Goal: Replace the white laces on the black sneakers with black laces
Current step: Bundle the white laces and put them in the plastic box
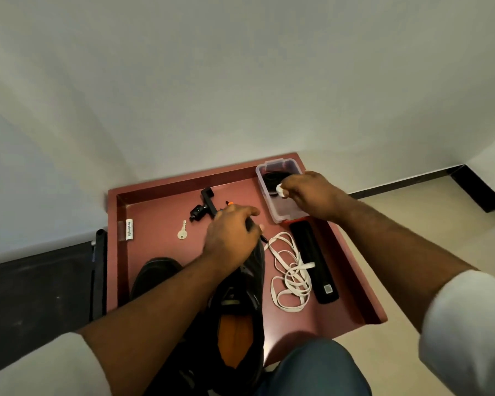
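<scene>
Both hands busy: left hand [230, 232] grips sneaker [240, 304], right hand [312, 195] over box [272, 207].

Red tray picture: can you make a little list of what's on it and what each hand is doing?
tray: red tray by a white wall
left hand: left hand grips the toe end of a black sneaker
right hand: right hand pinches something small and white over the clear box
in box: black laces
loose: white lace, lying free
also there: key, black bar, second sneaker
</scene>
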